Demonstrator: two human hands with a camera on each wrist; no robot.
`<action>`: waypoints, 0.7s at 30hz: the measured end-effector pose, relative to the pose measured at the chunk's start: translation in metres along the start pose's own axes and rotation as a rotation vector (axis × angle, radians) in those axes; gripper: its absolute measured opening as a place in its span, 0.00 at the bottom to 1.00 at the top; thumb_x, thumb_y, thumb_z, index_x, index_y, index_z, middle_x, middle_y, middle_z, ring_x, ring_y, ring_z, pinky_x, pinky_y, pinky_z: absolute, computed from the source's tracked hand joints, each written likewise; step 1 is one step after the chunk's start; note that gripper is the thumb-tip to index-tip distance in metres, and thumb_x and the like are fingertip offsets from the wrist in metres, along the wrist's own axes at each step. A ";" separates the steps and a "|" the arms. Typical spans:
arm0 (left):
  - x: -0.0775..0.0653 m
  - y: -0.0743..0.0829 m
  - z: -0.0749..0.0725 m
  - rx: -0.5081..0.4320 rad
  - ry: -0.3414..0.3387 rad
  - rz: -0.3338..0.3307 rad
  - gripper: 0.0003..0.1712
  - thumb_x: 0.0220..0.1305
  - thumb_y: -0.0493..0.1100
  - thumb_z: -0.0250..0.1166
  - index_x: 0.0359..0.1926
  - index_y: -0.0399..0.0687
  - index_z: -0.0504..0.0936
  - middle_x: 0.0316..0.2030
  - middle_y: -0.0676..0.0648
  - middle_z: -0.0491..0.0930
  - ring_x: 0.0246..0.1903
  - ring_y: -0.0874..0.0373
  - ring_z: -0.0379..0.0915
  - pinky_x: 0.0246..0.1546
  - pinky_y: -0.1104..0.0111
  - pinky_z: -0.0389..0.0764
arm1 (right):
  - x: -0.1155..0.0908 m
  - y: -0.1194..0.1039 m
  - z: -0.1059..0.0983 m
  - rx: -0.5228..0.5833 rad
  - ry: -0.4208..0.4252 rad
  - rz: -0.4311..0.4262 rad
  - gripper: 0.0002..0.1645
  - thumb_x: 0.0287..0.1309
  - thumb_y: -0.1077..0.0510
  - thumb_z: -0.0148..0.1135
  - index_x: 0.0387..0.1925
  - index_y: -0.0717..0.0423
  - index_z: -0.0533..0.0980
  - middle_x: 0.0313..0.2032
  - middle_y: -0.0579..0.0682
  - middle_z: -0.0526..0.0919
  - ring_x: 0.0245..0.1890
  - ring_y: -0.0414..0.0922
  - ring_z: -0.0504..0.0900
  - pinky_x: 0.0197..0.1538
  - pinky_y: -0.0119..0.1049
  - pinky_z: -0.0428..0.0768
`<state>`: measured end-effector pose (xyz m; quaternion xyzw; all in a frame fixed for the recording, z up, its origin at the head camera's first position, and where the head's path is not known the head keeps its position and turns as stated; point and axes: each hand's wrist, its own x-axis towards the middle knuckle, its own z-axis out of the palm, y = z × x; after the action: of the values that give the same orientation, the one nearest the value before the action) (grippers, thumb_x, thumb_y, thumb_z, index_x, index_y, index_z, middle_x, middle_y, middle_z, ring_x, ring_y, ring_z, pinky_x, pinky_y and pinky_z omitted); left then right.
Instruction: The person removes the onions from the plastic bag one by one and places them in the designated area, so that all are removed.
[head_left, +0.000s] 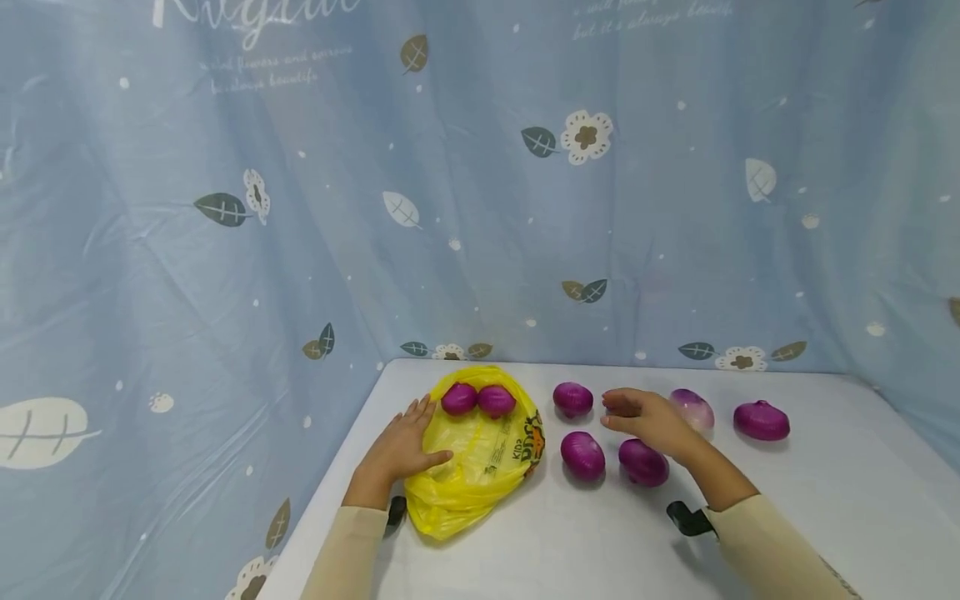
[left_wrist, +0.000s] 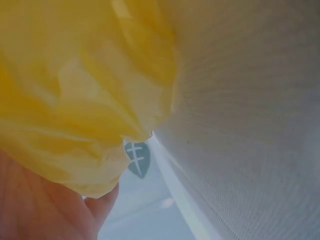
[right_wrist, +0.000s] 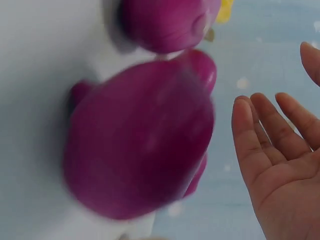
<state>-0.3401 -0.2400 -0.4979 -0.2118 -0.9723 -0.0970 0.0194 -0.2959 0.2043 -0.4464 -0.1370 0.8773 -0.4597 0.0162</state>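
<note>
My left hand point(head_left: 405, 442) rests at the left side of a yellow plastic bag point(head_left: 487, 492), fingers straight and thumb over the bag's edge. Two purple onions point(head_left: 496, 402) lie inside by its far rim. In the left wrist view, the yellow bag point(left_wrist: 90, 95) covers part of the palm. Over the loose onions hovers my right hand point(head_left: 652, 421), palm turned left, fingers lightly bent and holding nothing. Close below it are a purple onion point(head_left: 643, 463) and a paler purple-and-white one point(head_left: 693, 408). The right wrist view has a large onion point(right_wrist: 140, 140) beside the empty palm point(right_wrist: 285, 185).
Left of the right hand lie two more onions, one farther back point(head_left: 572, 400) and one nearer point(head_left: 582, 457). Another onion point(head_left: 761, 420) sits at the far right. All are on a white table point(head_left: 570, 542), with a blue patterned curtain point(head_left: 480, 208) behind and to the left.
</note>
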 end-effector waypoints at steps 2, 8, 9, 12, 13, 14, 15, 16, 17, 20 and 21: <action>0.001 0.001 -0.002 -0.008 0.013 0.013 0.59 0.57 0.73 0.60 0.75 0.40 0.51 0.75 0.43 0.45 0.73 0.45 0.41 0.70 0.48 0.49 | 0.008 -0.007 0.003 0.014 -0.015 -0.015 0.34 0.60 0.47 0.66 0.61 0.63 0.72 0.55 0.61 0.78 0.56 0.57 0.77 0.53 0.48 0.79; 0.005 0.002 -0.010 -0.013 0.030 0.018 0.58 0.57 0.71 0.61 0.75 0.39 0.53 0.75 0.42 0.47 0.73 0.44 0.42 0.69 0.47 0.49 | 0.034 -0.030 0.018 0.033 -0.049 -0.006 0.34 0.59 0.48 0.67 0.62 0.61 0.72 0.55 0.57 0.79 0.56 0.54 0.77 0.55 0.51 0.77; 0.006 0.003 -0.011 -0.015 0.036 0.014 0.57 0.57 0.71 0.61 0.75 0.39 0.54 0.75 0.42 0.47 0.73 0.44 0.43 0.69 0.47 0.49 | 0.038 -0.033 0.021 0.041 -0.057 -0.002 0.34 0.59 0.48 0.67 0.62 0.60 0.72 0.55 0.57 0.79 0.56 0.54 0.77 0.56 0.51 0.77; 0.004 0.003 -0.009 -0.011 0.032 0.001 0.58 0.56 0.71 0.61 0.75 0.41 0.54 0.75 0.42 0.48 0.73 0.45 0.44 0.69 0.48 0.50 | 0.047 -0.037 0.033 0.067 -0.090 0.013 0.33 0.60 0.48 0.67 0.62 0.60 0.73 0.55 0.57 0.79 0.56 0.53 0.77 0.56 0.49 0.77; 0.003 0.003 -0.008 -0.012 0.028 0.000 0.58 0.56 0.71 0.62 0.75 0.41 0.54 0.75 0.42 0.48 0.73 0.44 0.44 0.69 0.48 0.50 | 0.049 -0.038 0.038 0.068 -0.104 0.009 0.32 0.61 0.49 0.66 0.62 0.60 0.72 0.56 0.58 0.78 0.56 0.53 0.77 0.56 0.49 0.77; 0.001 0.003 -0.005 -0.010 0.021 0.000 0.58 0.56 0.72 0.61 0.75 0.41 0.54 0.75 0.42 0.48 0.73 0.44 0.44 0.69 0.48 0.50 | 0.051 -0.037 0.042 0.072 -0.114 0.011 0.31 0.61 0.50 0.66 0.62 0.61 0.72 0.56 0.59 0.78 0.57 0.54 0.77 0.55 0.48 0.77; 0.000 0.003 -0.003 -0.010 0.014 0.002 0.58 0.56 0.72 0.61 0.75 0.41 0.54 0.75 0.42 0.49 0.73 0.44 0.44 0.69 0.47 0.51 | 0.052 -0.036 0.047 0.068 -0.126 0.009 0.31 0.62 0.50 0.65 0.62 0.60 0.72 0.56 0.59 0.78 0.57 0.54 0.76 0.55 0.47 0.78; -0.001 0.003 -0.001 -0.006 0.005 0.003 0.58 0.56 0.72 0.60 0.75 0.42 0.53 0.75 0.43 0.48 0.73 0.45 0.44 0.69 0.48 0.51 | 0.054 -0.037 0.051 0.065 -0.131 0.010 0.30 0.62 0.50 0.65 0.61 0.60 0.73 0.56 0.59 0.78 0.56 0.53 0.77 0.55 0.47 0.78; -0.002 0.003 0.000 -0.004 0.005 0.007 0.58 0.56 0.73 0.60 0.75 0.42 0.54 0.75 0.43 0.49 0.72 0.44 0.45 0.69 0.47 0.51 | 0.056 -0.037 0.054 0.062 -0.132 0.007 0.30 0.61 0.50 0.65 0.61 0.60 0.73 0.56 0.58 0.79 0.56 0.53 0.77 0.55 0.47 0.78; -0.003 0.004 -0.001 -0.013 0.019 0.009 0.58 0.56 0.73 0.61 0.75 0.41 0.55 0.74 0.43 0.50 0.72 0.44 0.45 0.69 0.47 0.52 | 0.065 -0.040 0.064 0.062 -0.114 0.004 0.28 0.60 0.51 0.66 0.59 0.58 0.75 0.53 0.55 0.80 0.55 0.53 0.78 0.54 0.48 0.78; -0.003 0.005 -0.002 -0.016 0.027 0.009 0.58 0.56 0.72 0.61 0.75 0.41 0.55 0.74 0.42 0.50 0.72 0.44 0.46 0.69 0.47 0.52 | 0.068 -0.043 0.067 0.062 -0.111 0.005 0.28 0.60 0.51 0.66 0.59 0.58 0.75 0.53 0.54 0.81 0.54 0.52 0.78 0.54 0.49 0.78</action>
<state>-0.3351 -0.2377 -0.4956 -0.2152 -0.9701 -0.1074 0.0313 -0.3412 0.1103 -0.4437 -0.1594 0.8607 -0.4783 0.0704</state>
